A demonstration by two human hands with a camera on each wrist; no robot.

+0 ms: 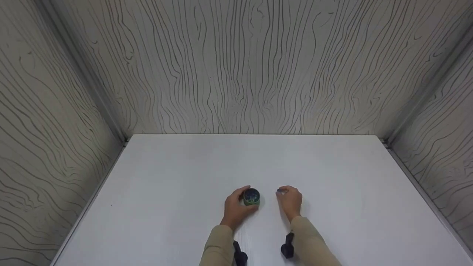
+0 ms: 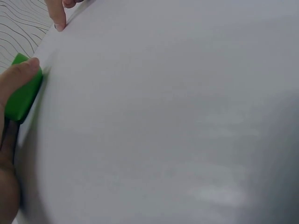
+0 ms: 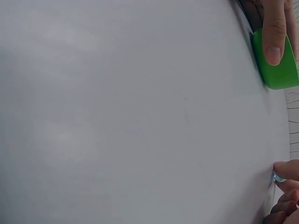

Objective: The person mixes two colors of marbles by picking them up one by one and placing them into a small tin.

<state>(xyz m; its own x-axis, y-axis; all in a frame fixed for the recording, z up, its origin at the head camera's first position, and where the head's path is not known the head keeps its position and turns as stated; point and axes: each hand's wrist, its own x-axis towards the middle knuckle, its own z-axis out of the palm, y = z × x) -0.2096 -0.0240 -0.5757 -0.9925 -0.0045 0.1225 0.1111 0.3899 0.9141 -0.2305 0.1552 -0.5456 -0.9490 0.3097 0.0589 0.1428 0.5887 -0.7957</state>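
Observation:
My left hand (image 1: 235,210) grips a small green cup (image 1: 252,202) on the white tabletop, its thumb on the near side and fingers around the far side. Inside the cup lie several dark blue, shiny bits, too small to make out singly. To the right of the cup, my right hand (image 1: 290,201) pinches a small clear blue glass bead (image 3: 279,178) between thumb and finger, down close to the table surface. In the left wrist view the cup (image 2: 22,100) shows its smooth green side under the thumb.
The white table (image 1: 177,166) spreads around both hands. Wood-grain panels (image 1: 236,74) stand behind it and along both sides. A dark wrist-worn device (image 1: 287,246) shows at the right sleeve, and another (image 1: 240,255) at the left.

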